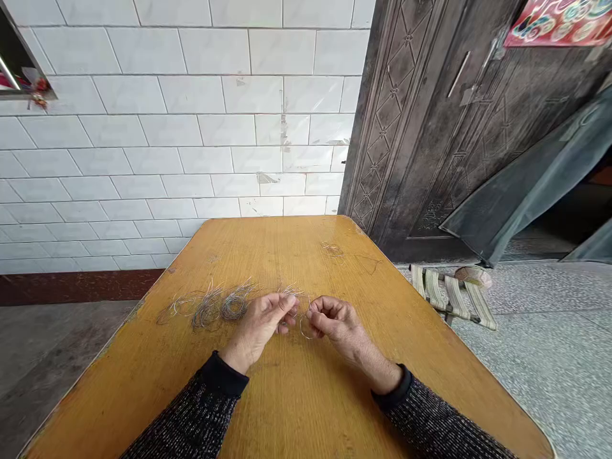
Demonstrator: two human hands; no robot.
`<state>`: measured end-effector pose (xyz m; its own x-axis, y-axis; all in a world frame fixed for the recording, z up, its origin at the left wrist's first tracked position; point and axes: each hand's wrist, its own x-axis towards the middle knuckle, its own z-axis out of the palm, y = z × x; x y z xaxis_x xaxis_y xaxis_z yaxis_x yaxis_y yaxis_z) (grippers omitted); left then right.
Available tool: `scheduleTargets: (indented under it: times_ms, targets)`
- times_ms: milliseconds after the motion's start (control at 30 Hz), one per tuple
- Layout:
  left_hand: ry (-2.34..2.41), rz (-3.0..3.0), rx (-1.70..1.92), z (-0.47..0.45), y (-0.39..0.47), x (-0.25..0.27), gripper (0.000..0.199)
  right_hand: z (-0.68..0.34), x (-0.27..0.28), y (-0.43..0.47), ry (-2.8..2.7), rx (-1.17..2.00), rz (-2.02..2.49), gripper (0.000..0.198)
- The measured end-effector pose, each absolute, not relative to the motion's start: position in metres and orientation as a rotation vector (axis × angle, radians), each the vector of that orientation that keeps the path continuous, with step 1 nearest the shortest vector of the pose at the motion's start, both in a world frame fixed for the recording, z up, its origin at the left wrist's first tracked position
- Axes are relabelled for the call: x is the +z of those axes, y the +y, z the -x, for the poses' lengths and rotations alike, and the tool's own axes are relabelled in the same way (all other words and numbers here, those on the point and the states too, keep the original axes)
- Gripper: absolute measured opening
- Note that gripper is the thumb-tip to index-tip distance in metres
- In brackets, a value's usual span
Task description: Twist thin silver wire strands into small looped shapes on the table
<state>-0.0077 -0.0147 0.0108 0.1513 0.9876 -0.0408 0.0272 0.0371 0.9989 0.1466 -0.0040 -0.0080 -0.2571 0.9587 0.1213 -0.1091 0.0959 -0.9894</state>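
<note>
Between my two hands a thin silvery wire curves in a loop above the wooden table. My left hand is closed, thumb pressed against the fingers, with wire ends showing at the fingertips. My right hand pinches the other side of the loop. Just left of my left hand lies a coiled bundle of wire, and beside it a looser bundle of wire. More wire strands stick out behind my left fingertips; whether they lie on the table or are held, I cannot tell.
A thin tangle of wire lies toward the table's far right. White wall tiles stand behind the far edge. On the right are a dark carved door, a grey curtain and a low strapped stool on the floor.
</note>
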Motion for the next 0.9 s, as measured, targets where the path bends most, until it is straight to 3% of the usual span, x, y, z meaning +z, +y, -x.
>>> scheduleTargets:
  times_ms: [300, 900]
  targets:
    - [1.209, -1.321, 1.075, 0.010, -0.013, 0.013, 0.034, -0.150, -0.007, -0.007, -1.488, 1.447, 0.902, 0.011]
    - [1.065, -1.221, 1.113, 0.009, -0.008, 0.001, 0.032, -0.148, -0.009, -0.008, -1.487, 1.518, 0.871, 0.015]
